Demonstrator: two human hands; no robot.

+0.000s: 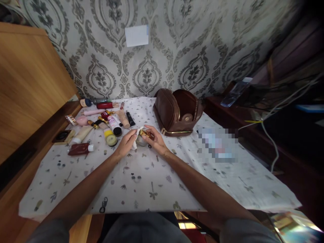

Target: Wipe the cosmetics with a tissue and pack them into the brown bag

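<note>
My left hand (126,143) is closed on a white cloth or tissue (134,145), which is bunched between its fingers. Facing it, my right hand (156,140) grips a small gold-capped bottle (144,133); a clear, glassy part shows below the gold, partly hidden by the fingers and cloth. The cloth touches the bottle's near side. Just left of my hands stands a yellow-green jar (110,139), with a black-capped pink-and-white tube (114,125) behind it. A brown cosmetic bag (167,113) sits unzipped behind my right hand.
Several cosmetics lie at the left, among them a dark red bottle (79,149), a red tube (104,105) and a compact (62,135). A blurred-out item (219,145) lies right of the bag. Wooden furniture (32,74) borders the left; a white cable (272,140) hangs at the right.
</note>
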